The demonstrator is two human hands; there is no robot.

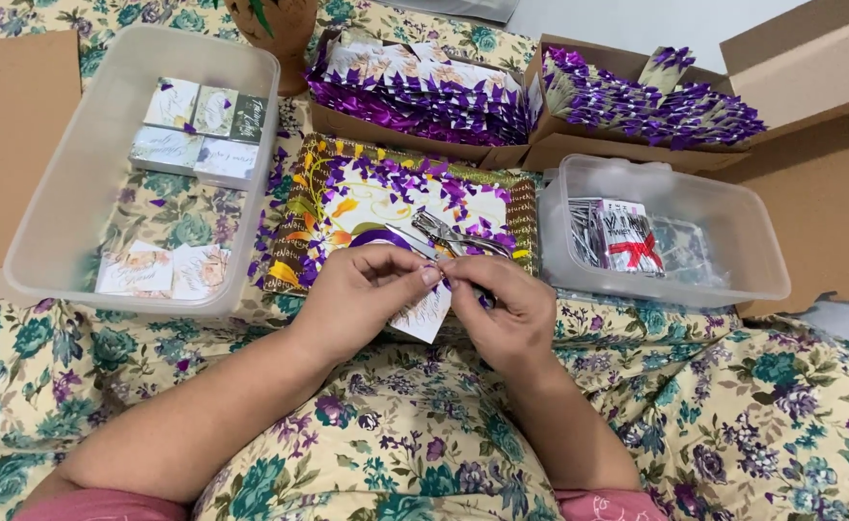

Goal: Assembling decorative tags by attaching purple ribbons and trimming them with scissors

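**Over a flowered lap, two hands work a small card and ribbon**

Above a floral cloth (753, 405), the left hand (362, 289) and right hand (502, 309) meet at a small white card (426, 316), both pinching it at its top edge, where a bit of purple ribbon (447, 284) shows between the fingertips. The card hangs just over the person's lap, in front of a patterned tray (314, 193) littered with purple ribbon scraps.

The grip is all fingertips, so the card could easily slip or crease, and the thin ribbon could pull loose, if either pinch eases. A pair of metal scissors (449, 234) lies on the tray just beyond the knuckles, close enough to be knocked.

To the left stands a clear plastic tub (48, 222) with a few stacks of printed cards; to the right a second clear tub (743, 241) holds packets of small metal pieces. Behind the tray, two cardboard boxes (560, 150) brim with cards already tied with purple bows. These crowd the space around the hands.
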